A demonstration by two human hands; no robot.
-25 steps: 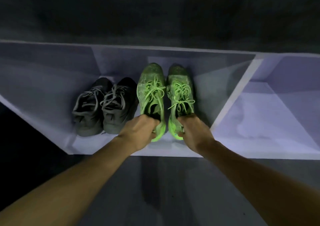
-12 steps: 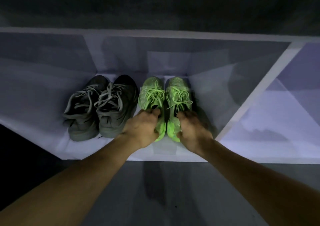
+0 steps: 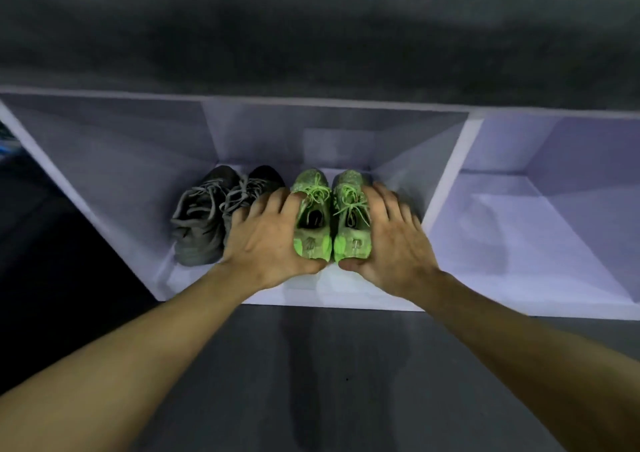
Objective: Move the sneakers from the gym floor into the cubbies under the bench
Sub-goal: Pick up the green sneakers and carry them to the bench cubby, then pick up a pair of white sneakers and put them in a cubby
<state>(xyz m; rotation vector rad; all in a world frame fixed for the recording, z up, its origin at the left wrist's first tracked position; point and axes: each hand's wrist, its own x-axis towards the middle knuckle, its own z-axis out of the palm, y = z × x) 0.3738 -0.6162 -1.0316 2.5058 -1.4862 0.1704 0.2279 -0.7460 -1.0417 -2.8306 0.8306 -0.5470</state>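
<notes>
Sneakers, four of them, stand in one cubby (image 3: pixel 346 289) under the dark bench (image 3: pixel 311 36): two green sneakers (image 3: pixel 330 216) and two grey sneakers (image 3: pixel 214 212). Each pair sits side by side, toes toward the back wall, heels toward the open front. The grey pair is on the left part of the cubby floor, the green pair just beside it on the right, close to the divider panel (image 3: pixel 450 181). A second cubby (image 3: pixel 540 243) opens to the right of that divider, and only its pale floor and walls show.

Two bare hands flank the green pair. The left hand (image 3: pixel 266 240) lies with spread, fairly straight fingers against the outer side of the left green shoe, its thumb tucked under the heel, and its outer fingers overlapping the nearer grey shoe. The right hand (image 3: pixel 391 237) mirrors it, fingers straight along the outer side of the right green shoe, thumb at the heel. Neither grip is clenched; both hands are flat and released, pressing rather than grasping.

Grey gym floor (image 3: pixel 329 382) fills the foreground beneath both forearms.
</notes>
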